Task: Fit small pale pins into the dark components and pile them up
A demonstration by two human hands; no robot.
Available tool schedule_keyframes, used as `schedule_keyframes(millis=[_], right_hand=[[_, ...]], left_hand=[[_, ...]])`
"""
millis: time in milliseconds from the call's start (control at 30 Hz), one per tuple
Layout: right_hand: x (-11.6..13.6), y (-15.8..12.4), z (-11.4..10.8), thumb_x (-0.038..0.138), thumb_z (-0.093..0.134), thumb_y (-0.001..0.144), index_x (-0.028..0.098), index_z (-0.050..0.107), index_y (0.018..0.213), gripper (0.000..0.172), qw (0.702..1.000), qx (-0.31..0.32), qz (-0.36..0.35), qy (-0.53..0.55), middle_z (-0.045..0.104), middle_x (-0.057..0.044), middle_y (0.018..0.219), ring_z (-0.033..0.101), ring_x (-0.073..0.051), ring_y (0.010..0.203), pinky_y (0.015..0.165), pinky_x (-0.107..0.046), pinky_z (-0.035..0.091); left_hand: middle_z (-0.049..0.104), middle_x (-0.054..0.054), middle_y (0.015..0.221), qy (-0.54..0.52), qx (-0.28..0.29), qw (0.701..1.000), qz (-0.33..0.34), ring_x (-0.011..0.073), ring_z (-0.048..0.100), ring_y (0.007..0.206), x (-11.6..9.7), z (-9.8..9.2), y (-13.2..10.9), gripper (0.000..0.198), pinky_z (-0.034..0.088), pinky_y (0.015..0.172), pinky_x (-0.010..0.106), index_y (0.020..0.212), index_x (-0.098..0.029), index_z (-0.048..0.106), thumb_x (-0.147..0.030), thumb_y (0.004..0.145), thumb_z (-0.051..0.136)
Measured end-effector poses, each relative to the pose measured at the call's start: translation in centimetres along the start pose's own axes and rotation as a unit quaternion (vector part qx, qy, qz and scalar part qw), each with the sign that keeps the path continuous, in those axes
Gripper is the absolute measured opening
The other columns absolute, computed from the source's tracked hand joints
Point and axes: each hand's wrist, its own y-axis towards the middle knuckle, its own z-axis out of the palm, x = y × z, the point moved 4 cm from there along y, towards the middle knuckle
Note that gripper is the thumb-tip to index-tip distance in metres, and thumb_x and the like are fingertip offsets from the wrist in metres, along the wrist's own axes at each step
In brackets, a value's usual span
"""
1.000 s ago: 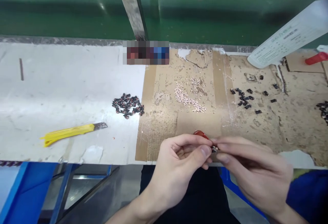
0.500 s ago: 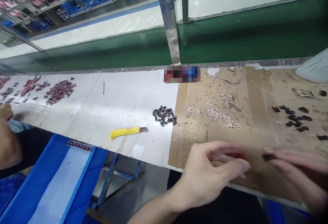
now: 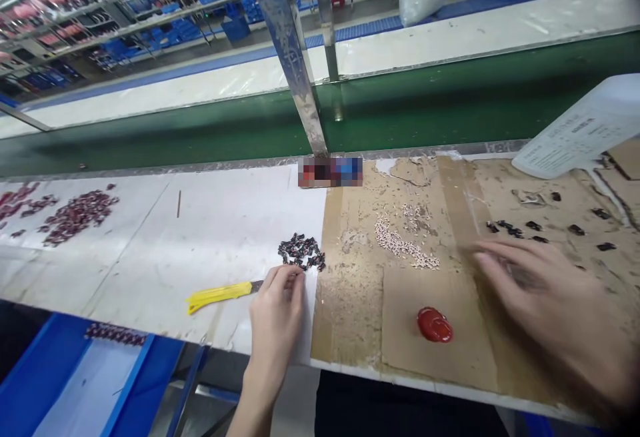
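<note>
My left hand [image 3: 277,310] is at the near edge of a pile of small black parts [image 3: 300,250], fingers drawn together and pointing down. Whatever is between its fingertips is hidden. Blurred by motion, my right hand [image 3: 550,304] hovers over the cardboard near some loose black parts [image 3: 534,226]; its fingertips are too smeared to read. Between my hands, a glossy red blob [image 3: 435,325] lies on a square cardboard piece [image 3: 405,350]. Behind it spreads a scatter of tiny pale pieces [image 3: 405,244].
A yellow utility knife [image 3: 220,296] lies beside my left hand. Far left are dark red parts [image 3: 80,214]. A white plastic bottle [image 3: 575,130] leans in at the right. A metal post [image 3: 295,70] rises behind the table, before a green belt [image 3: 200,130]. A blue bin [image 3: 35,357] stands below left.
My left hand has moved left to the black pile, uncovering the red blob. My right hand, which pinched a small black part, has moved away from the left hand. The view has shifted.
</note>
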Motion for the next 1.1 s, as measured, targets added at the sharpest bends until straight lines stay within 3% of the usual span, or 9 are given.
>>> schedule_keyframes(millis=[133, 300, 467, 633, 767, 867, 967, 1033, 1100], right_hand=[[4.9, 2.1, 5.0, 0.032, 0.059, 0.104, 0.022, 0.075, 0.119, 0.024, 0.986, 0.127, -0.1, -0.032, 0.076, -0.007, 0.12, 0.07, -0.028, 0.104, 0.083, -0.044, 0.058], [5.6, 2.3, 7.4, 0.019, 0.056, 0.104, 0.021, 0.076, 0.109, 0.021, 0.976, 0.169, -0.132, -0.039, 0.077, -0.007, 0.11, 0.07, -0.027, 0.096, 0.079, -0.042, 0.058], [5.3, 2.4, 7.2, 0.012, 0.055, 0.103, 0.019, 0.077, 0.102, 0.024, 0.979, 0.16, -0.128, -0.011, 0.079, -0.007, 0.104, 0.071, -0.024, 0.091, 0.077, -0.039, 0.058], [5.8, 3.1, 6.4, 0.016, 0.06, 0.101, 0.022, 0.08, 0.101, 0.021, 0.986, 0.126, -0.095, 0.045, 0.082, -0.006, 0.102, 0.074, -0.026, 0.089, 0.076, -0.042, 0.059], [5.6, 3.3, 5.0, 0.019, 0.063, 0.099, 0.023, 0.081, 0.101, 0.019, 0.99, 0.098, -0.025, 0.1, 0.083, -0.004, 0.103, 0.077, -0.024, 0.093, 0.082, -0.041, 0.063], [5.3, 2.8, 3.1, 0.027, 0.066, 0.101, 0.023, 0.08, 0.104, 0.016, 0.986, 0.07, 0.057, 0.136, 0.084, -0.005, 0.102, 0.08, -0.021, 0.09, 0.08, -0.035, 0.066], [5.2, 1.7, 1.6, 0.039, 0.074, 0.097, 0.024, 0.082, 0.104, 0.019, 0.936, 0.058, 0.188, 0.293, 0.084, -0.005, 0.093, 0.08, -0.017, 0.078, 0.069, -0.026, 0.067], [5.6, 0.7, 1.2, 0.041, 0.084, 0.088, 0.027, 0.084, 0.099, 0.018, 0.853, 0.052, 0.28, 0.437, 0.083, -0.003, 0.089, 0.079, -0.013, 0.074, 0.067, -0.02, 0.065], [6.4, -0.2, 1.1, 0.038, 0.09, 0.082, 0.029, 0.085, 0.095, 0.016, 0.783, 0.044, 0.335, 0.522, 0.083, -0.001, 0.086, 0.077, -0.011, 0.071, 0.067, -0.017, 0.064]], left_hand=[[0.077, 0.008, 0.095, 0.018, 0.008, 1.0, -0.007, 0.0248, 0.076, 0.079, 0.6, -0.4, -0.4, 0.027, 0.061, 0.075, 0.039, 0.098, -0.021, 0.074, -0.039, 0.098, 0.055], [0.078, 0.009, 0.099, 0.031, 0.049, 0.998, -0.013, 0.0244, 0.077, 0.077, 1.4, -1.0, -0.6, 0.033, 0.063, 0.074, 0.039, 0.101, -0.019, 0.078, -0.041, 0.098, 0.053], [0.08, 0.009, 0.104, 0.037, 0.101, 0.994, -0.007, 0.0233, 0.079, 0.082, 1.9, -1.8, -0.1, 0.033, 0.064, 0.074, 0.035, 0.102, -0.021, 0.08, -0.037, 0.097, 0.052], [0.076, 0.009, 0.104, 0.076, 0.099, 0.992, 0.002, 0.0264, 0.076, 0.081, 2.0, -2.0, 0.0, 0.033, 0.059, 0.07, 0.039, 0.096, -0.022, 0.079, -0.036, 0.097, 0.049], [0.073, 0.011, 0.113, 0.078, 0.095, 0.992, 0.023, 0.0272, 0.074, 0.089, 2.2, -1.3, -0.2, 0.032, 0.06, 0.078, 0.041, 0.097, -0.022, 0.073, -0.037, 0.099, 0.045], [0.073, 0.011, 0.103, 0.077, 0.095, 0.992, 0.032, 0.0288, 0.073, 0.089, 2.4, -1.0, -0.2, 0.031, 0.06, 0.079, 0.042, 0.096, -0.022, 0.07, -0.034, 0.099, 0.042], [0.071, 0.011, 0.101, 0.073, 0.093, 0.992, 0.036, 0.0281, 0.072, 0.085, 1.0, -1.0, -0.4, 0.032, 0.06, 0.073, 0.041, 0.107, -0.021, 0.072, -0.034, 0.102, 0.043], [0.071, 0.01, 0.104, -0.007, 0.105, 0.993, 0.051, 0.0236, 0.073, 0.082, -1.8, -0.9, -0.7, 0.029, 0.062, 0.07, 0.036, 0.116, -0.022, 0.073, -0.033, 0.104, 0.049], [0.071, 0.007, 0.106, -0.176, 0.123, 0.974, 0.068, 0.0176, 0.074, 0.078, -5.8, -0.5, -1.4, 0.022, 0.064, 0.066, 0.029, 0.114, -0.023, 0.075, -0.028, 0.104, 0.056]])
